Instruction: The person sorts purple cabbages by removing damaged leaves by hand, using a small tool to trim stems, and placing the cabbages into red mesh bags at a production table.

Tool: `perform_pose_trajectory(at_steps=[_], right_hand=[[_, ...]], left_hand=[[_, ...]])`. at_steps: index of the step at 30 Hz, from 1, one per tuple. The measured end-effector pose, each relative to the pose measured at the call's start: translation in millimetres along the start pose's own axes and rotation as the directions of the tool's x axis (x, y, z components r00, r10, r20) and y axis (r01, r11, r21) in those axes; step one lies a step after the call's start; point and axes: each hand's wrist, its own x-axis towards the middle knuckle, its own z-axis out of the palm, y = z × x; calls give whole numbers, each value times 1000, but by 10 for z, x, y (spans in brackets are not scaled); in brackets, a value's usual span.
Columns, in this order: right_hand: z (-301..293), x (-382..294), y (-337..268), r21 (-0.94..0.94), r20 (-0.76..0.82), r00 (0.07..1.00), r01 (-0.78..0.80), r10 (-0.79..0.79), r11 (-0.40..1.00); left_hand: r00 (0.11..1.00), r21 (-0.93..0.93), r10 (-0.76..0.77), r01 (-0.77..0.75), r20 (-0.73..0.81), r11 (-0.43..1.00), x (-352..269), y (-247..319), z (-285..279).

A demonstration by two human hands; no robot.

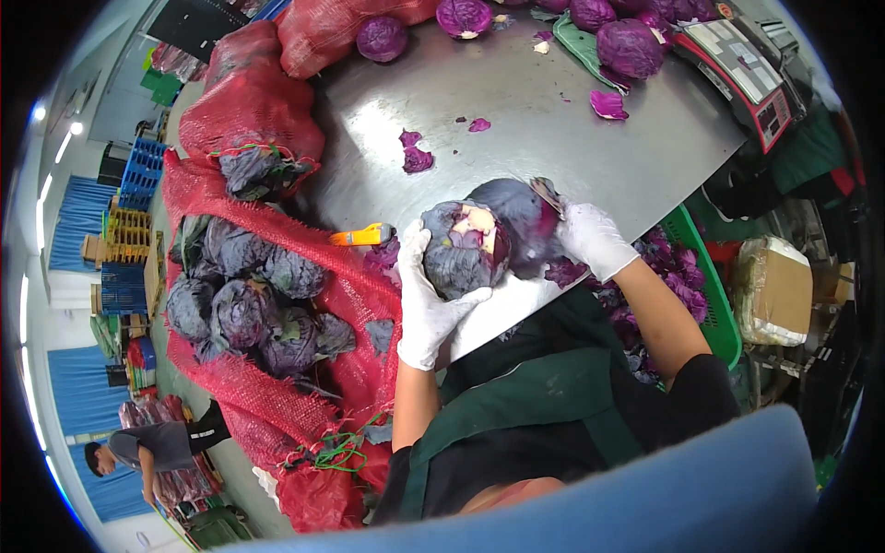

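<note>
My left hand (432, 307), in a white glove, cups a red cabbage head (460, 266) over the near edge of the metal table (525, 124). Its pale cut stem end faces up. In my right hand (600, 238), also gloved, is what looks like a broad dark cabbage leaf (515, 211), bulging against the head's far side. Motion blur hides whether it is still attached. A yellow-orange utility knife (363, 235) lies left of my left hand, beside purple leaf scraps (382, 257).
An open red mesh sack (276, 394) of dark cabbages (242, 311) stands left; a filled sack (252, 90) is beyond it. Peeled cabbages (629, 48) and a red scale (740, 76) occupy the far side. A green crate (719, 311) holds leaves. A person (152, 449) stands far left.
</note>
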Motion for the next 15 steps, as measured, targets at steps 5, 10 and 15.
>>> perform_pose_trajectory(at_steps=[5,10,15], right_hand=[[-188,-38,-62,-45,-487,784,419,-386,907],[-199,-248,-453,-115,-48,928,363,-370,925],[125,-310,-468,-190,-121,875,443,-469,876]], left_hand=[[997,-230,-72,68,-11,971,81,-22,43],[999,-242,-35,29,-23,970,172,-105,127],[1000,-149,21,-24,-23,989,289,-37,163]])
